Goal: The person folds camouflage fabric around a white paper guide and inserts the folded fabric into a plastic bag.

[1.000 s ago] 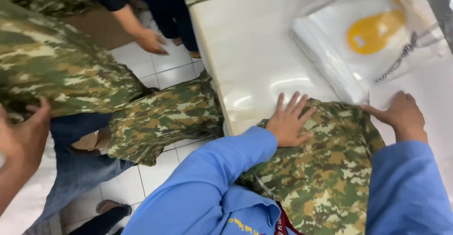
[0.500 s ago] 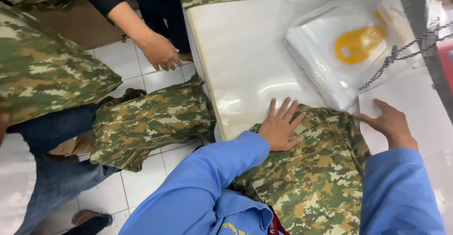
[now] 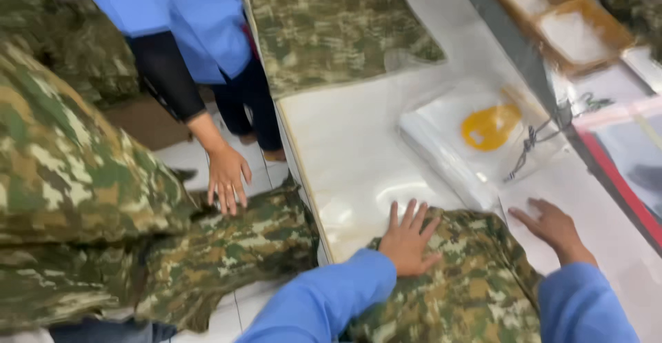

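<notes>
Left hand (image 3: pixel 408 238): laid flat, fingers spread wide, palm pressed on the upper edge of the camouflage garment (image 3: pixel 455 295) at lower centre of the frame; nothing is gripped.
Right hand (image 3: pixel 552 227): held open and flat, fingers extended toward the left, resting at the garment's upper right edge on the table; nothing is grasped.
Camouflage garment: spread on the white table (image 3: pixel 352 150) at the lower centre, between the two blue sleeves.
Stack of clear bags (image 3: pixel 476 143): seen right of centre, just above the hands, with a yellow mark on top.
Co-worker's hand (image 3: pixel 227 181): seen left of centre, fingers down on a camouflage pile (image 3: pixel 207 253) beside the table.
Second camouflage piece (image 3: pixel 331 26): laid at the table's far end, top centre.
</notes>
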